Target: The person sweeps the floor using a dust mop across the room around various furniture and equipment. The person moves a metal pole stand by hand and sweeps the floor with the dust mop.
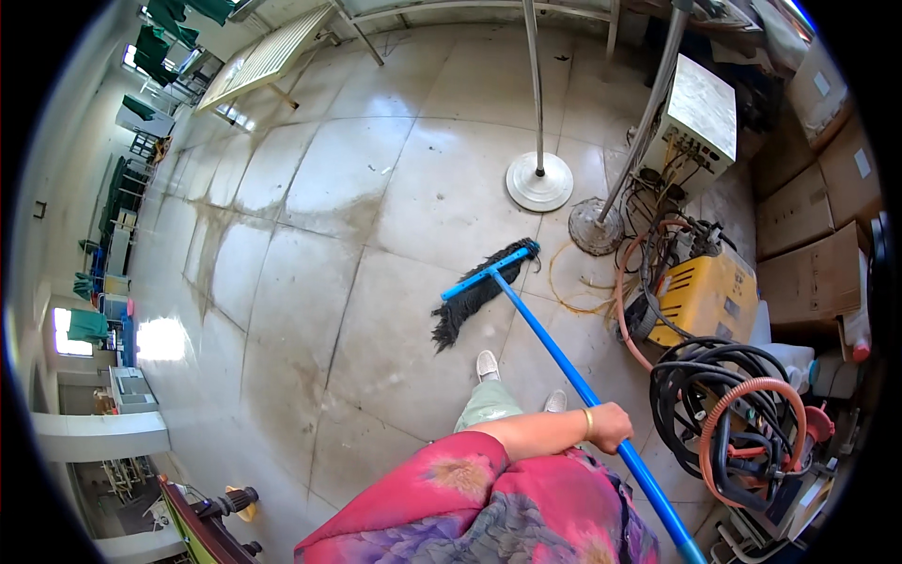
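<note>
My left hand (611, 428) is closed around the blue handle of a mop (556, 350). My left forearm crosses in front of my body from left to right, with a gold-coloured bracelet at the wrist. From the hand, the handle slants up and left to a blue crossbar (489, 271). Dark, stringy mop strands (467, 313) lie on the tiled floor ahead of my shoes. The handle's lower end runs out of the picture at the bottom right. My right hand is outside the picture.
Two round-based metal stands (539, 181) rise ahead. To the right are a yellow machine (707, 299), a grey metal box (700, 108), coiled black and orange hoses (711, 390) and cardboard boxes (808, 249). A slatted bench (268, 58) stands far left. Floor tiles (310, 282) show dark, dirty patches.
</note>
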